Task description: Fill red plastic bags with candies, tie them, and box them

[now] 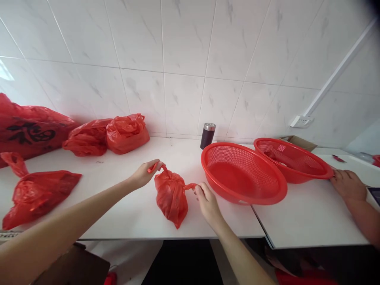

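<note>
A filled red plastic bag (171,196) rests on the white table in front of me, its two handles pulled apart. My left hand (147,173) is closed on the handle at its upper left. The handle on the right side is pinched in my right hand (206,200). What is inside the bag is hidden. Just right of my right hand is a red perforated basket (242,174), with nothing visible in it.
Another red basket (292,158) overlaps behind, a person's hand (348,184) at its rim. A dark tumbler (208,135) stands by the wall. More red bags (127,134) sit at the back left, one bag (40,194) at the near left. A seam (261,225) divides the tables.
</note>
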A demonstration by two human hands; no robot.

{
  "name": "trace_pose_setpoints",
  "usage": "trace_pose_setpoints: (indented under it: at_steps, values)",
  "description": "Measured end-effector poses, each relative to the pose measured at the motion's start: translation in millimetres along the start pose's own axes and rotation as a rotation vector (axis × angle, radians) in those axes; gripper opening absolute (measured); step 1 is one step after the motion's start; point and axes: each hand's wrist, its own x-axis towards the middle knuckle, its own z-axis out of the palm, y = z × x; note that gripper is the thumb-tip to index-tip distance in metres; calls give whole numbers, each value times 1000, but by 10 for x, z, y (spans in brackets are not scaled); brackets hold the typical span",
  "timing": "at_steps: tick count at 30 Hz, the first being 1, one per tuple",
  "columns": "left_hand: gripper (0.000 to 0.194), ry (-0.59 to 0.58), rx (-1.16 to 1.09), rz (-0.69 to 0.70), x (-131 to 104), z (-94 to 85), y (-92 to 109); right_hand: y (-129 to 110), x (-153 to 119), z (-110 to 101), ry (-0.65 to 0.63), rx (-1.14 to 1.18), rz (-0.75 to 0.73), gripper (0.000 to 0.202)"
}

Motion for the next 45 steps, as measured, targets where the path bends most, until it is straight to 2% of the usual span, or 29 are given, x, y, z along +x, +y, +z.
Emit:
trace_pose_setpoints:
  at_steps: [2, 5, 7, 9, 14, 18, 25, 30, 36, 38, 40, 43, 45]
  values:
    - [43, -17, 17, -12, 112, 235, 34, 9, 56, 261, 62, -52, 9, 25]
    - [33, -57, 89, -27, 221, 537, 2, 61, 68, 553, 77, -133, -22, 14]
    - [28, -69, 156, -52, 253, 669, -44, 123, 51, 617, 98, -174, -98, 7]
    - [28, -68, 219, -76, 272, 739, -72, 188, 42, 584, 110, -196, -167, 5]
    - [32, -115, 331, -76, 342, 765, -25, 317, 61, 389, 71, -221, -192, 17]
    - [32, -182, 400, -73, 413, 799, 10, 405, 47, 313, 46, -261, -183, 23]
    - [42, -216, 467, -34, 523, 991, -18, 512, 50, 193, 22, -372, -166, 26]
    - [38, -228, 481, -9, 583, 1106, -48, 554, 51, 187, 14, -448, -166, 26]
    - [36, -250, 472, -4, 605, 1133, -74, 515, 9, 229, 6, -551, -165, 32]
    - [38, -256, 460, -10, 595, 1130, -69, 481, -7, 227, 29, -608, -213, 32]
    - [38, -259, 446, -17, 579, 1124, -61, 456, -17, 215, 23, -661, -343, 30]
    - [38, -258, 426, -41, 568, 1099, -51, 456, -23, 187, -113, -635, -523, 32]
    - [39, -254, 414, -74, 581, 1061, -38, 481, -27, 174, -204, -577, -523, 37]
